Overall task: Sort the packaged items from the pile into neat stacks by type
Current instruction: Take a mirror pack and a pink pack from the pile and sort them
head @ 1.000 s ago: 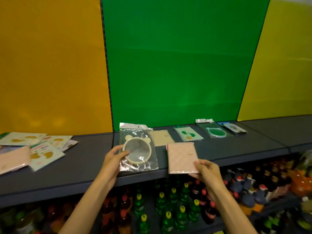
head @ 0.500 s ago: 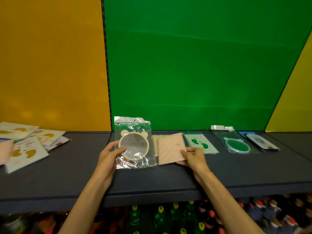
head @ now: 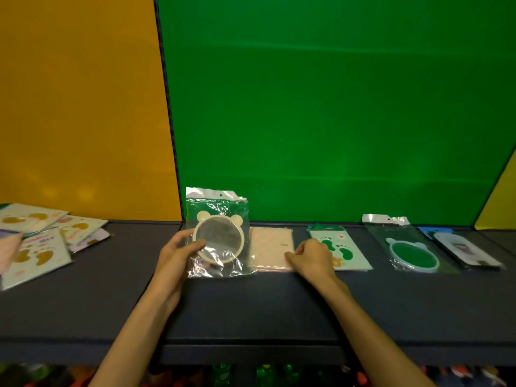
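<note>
- Dark grey worktop (head: 251,308).
- Far left: loose pile of printed packets (head: 42,241).
- Centre to right, in a row: pink packet (head: 269,248), green-footprint card (head: 349,254), bagged green mirror (head: 413,251), dark packet (head: 466,251).

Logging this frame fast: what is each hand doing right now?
Left hand: gripping the bagged cream mirror.
Right hand: fingertips on the pink packet lying on the shelf; grip unclear.
</note>
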Demonstrator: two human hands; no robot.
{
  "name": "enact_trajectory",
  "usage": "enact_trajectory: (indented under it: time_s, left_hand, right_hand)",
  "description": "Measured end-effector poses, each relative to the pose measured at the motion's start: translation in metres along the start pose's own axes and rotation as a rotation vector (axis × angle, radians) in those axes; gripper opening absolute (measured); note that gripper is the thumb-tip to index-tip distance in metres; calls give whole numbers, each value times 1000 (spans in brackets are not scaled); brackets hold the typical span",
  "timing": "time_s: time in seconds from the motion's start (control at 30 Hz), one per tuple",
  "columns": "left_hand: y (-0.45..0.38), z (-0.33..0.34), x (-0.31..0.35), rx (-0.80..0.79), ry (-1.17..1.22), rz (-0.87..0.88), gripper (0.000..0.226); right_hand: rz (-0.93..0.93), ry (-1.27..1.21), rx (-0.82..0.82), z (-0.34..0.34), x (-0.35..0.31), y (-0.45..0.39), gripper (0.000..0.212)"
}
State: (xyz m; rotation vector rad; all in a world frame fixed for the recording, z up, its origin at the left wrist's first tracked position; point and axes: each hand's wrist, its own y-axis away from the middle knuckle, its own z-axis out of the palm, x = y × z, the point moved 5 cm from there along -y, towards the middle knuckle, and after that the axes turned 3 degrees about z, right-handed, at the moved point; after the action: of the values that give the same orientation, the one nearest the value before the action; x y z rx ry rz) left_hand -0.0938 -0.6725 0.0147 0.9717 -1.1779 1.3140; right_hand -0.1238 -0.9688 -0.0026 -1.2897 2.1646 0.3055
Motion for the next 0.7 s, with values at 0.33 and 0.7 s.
enact_trajectory:
  time_s: [0.33,0.7]
  left_hand:
    - [22,109,-10,-52,-40,-42,23]
    - [35,317,-45,-145,-99,-122,21]
  right_hand:
    - [-395,170,116,-79,44,-8,24]
    - [-352,261,204,-200,204,-46,30]
